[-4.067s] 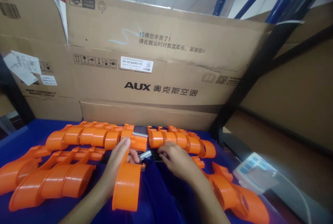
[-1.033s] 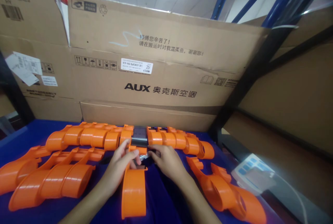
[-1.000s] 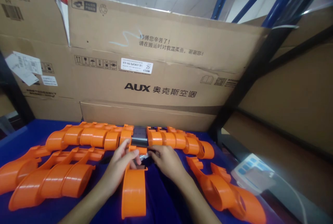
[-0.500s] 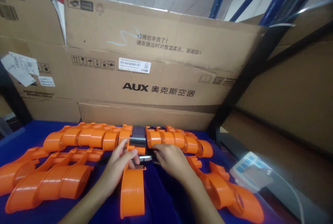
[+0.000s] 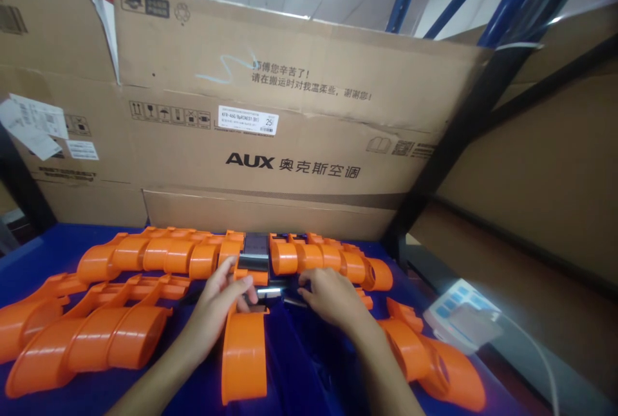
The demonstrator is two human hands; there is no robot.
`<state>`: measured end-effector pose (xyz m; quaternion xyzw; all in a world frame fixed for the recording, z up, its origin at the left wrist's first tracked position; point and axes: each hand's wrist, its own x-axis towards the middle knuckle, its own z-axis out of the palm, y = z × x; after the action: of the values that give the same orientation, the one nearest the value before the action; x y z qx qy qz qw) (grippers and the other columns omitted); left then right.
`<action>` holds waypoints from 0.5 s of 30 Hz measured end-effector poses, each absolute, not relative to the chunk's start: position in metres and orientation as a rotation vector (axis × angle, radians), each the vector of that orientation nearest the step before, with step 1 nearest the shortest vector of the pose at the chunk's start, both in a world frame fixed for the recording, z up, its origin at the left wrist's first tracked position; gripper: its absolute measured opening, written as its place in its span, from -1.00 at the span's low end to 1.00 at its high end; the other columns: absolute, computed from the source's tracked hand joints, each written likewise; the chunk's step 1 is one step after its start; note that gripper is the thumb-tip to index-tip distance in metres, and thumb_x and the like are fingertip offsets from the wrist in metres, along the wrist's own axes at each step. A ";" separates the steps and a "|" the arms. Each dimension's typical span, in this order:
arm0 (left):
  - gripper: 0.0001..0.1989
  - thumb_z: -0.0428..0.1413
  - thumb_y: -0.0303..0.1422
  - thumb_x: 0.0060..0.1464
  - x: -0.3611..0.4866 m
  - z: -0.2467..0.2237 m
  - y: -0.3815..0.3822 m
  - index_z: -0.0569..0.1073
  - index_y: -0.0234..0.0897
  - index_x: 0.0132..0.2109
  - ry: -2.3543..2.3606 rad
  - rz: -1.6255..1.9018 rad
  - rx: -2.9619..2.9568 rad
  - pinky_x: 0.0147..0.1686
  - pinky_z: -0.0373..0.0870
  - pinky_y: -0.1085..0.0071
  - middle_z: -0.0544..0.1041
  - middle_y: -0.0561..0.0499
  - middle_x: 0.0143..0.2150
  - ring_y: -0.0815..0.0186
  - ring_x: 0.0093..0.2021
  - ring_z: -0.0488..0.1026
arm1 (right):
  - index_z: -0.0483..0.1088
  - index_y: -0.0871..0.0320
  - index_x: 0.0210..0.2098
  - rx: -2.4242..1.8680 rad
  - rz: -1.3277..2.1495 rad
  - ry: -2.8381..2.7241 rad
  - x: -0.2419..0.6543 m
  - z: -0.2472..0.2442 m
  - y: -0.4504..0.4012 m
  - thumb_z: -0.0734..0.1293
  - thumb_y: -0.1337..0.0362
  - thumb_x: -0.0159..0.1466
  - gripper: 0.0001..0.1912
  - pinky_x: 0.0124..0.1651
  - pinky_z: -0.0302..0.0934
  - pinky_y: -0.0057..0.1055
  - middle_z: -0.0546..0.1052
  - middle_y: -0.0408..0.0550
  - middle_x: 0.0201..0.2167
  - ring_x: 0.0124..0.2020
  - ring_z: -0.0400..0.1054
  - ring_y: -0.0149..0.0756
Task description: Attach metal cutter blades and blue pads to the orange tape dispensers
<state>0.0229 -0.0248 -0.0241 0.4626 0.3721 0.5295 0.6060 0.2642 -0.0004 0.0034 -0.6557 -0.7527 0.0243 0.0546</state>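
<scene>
My left hand [image 5: 222,300] is closed around the neck of an orange plastic tape dispenser [image 5: 244,358]. Its curved body hangs toward me, and at its far end a dark plate with a toothed edge [image 5: 254,255] points away. Beside the left fingertips is a shiny metal piece [image 5: 268,292], partly hidden. My right hand [image 5: 331,297], fingers curled together, is a little to the right, apart from the dispenser. Close to its fingertips lies a thin dark strip [image 5: 294,302]; whether the fingers hold anything is hidden.
Rows of orange dispenser bodies lie on the blue surface [image 5: 29,255], at the back left [image 5: 159,255], front left [image 5: 91,339], back right [image 5: 333,260] and front right [image 5: 434,364]. A white device with a cable [image 5: 463,316] stands at right. A large cardboard box [image 5: 290,126] walls the back.
My right hand has drawn back to the right, away from the dispenser. The left hand keeps its grip in nearly the same place. The view has shifted slightly.
</scene>
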 end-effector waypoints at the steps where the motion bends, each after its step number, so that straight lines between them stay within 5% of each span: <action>1: -0.57 0.22 -0.17 0.16 0.023 -0.024 -0.025 0.33 -0.25 0.08 0.861 1.226 1.073 -0.44 0.30 0.50 0.55 0.07 -0.39 0.42 -0.53 0.38 | 0.58 0.01 -0.19 -2.006 0.069 -2.274 0.265 0.003 0.000 0.38 0.17 0.29 -0.85 -0.24 0.13 -0.38 0.65 -0.01 -0.22 -0.17 0.52 -0.10; 9: -0.56 0.23 -0.15 0.13 0.023 -0.021 -0.026 0.34 -0.24 0.06 0.863 1.217 1.059 -0.43 0.30 0.46 0.55 0.07 -0.39 0.39 -0.53 0.39 | 0.55 0.12 -0.38 -2.129 0.054 -2.165 0.271 -0.002 0.004 0.35 0.05 0.33 -0.69 -0.29 0.17 -0.33 0.62 0.07 -0.38 -0.27 0.54 -0.04; 15: -0.51 0.23 -0.16 0.13 0.024 -0.020 -0.027 0.31 -0.26 0.11 0.881 1.229 1.062 -0.40 0.31 0.43 0.56 0.06 -0.39 0.38 -0.52 0.39 | 0.53 0.10 -0.40 -2.072 0.075 -2.163 0.264 -0.006 0.003 0.40 0.18 0.28 -0.83 -0.32 0.14 -0.35 0.62 0.03 -0.40 -0.27 0.54 -0.06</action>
<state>0.0242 -0.0271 -0.0204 0.4587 0.3803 0.5307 0.6028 0.2643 0.0029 -0.0056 -0.6896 -0.7201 0.0249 0.0725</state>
